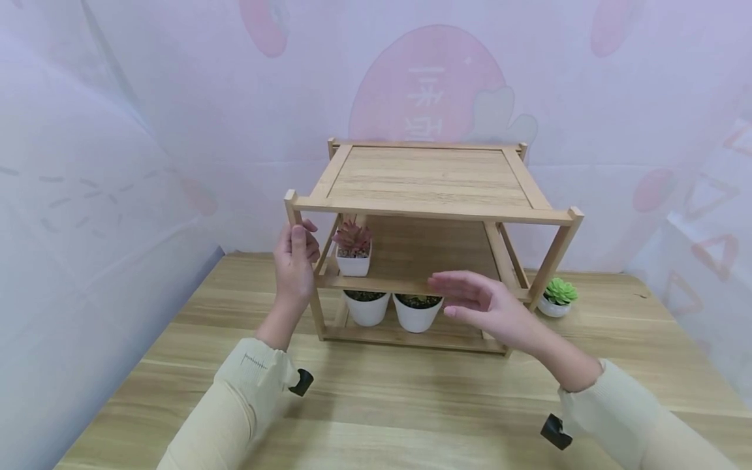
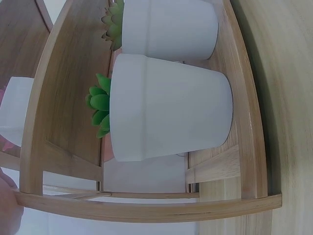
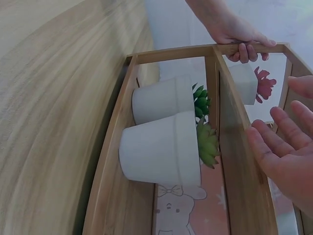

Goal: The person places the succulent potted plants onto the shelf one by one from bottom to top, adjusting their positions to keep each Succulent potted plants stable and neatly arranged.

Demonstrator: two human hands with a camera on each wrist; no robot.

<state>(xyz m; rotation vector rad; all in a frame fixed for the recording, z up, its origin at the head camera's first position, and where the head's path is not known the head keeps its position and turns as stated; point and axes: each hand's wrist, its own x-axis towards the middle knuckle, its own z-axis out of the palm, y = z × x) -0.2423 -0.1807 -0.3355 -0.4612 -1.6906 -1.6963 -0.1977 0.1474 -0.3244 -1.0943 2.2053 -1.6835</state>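
A wooden three-tier shelf [image 1: 435, 176] stands on the table. My left hand [image 1: 296, 258] grips its front left post, fingers curled round the wood, as the right wrist view also shows. My right hand [image 1: 487, 307] is at the front edge of the middle shelf, fingers extended and nothing held; whether it touches the edge I cannot tell. On the middle shelf, at the left, sits a reddish succulent in a white square pot [image 1: 354, 262]. Two white round pots [image 2: 171, 107] with green succulents [image 3: 208, 144] stand side by side on the bottom shelf.
A small green succulent in a white bowl-shaped pot [image 1: 557, 297] stands on the table, right of the shelf. The wooden tabletop [image 1: 376, 411] extends in front. Pale printed cloth [image 1: 247, 117] hangs behind and at both sides.
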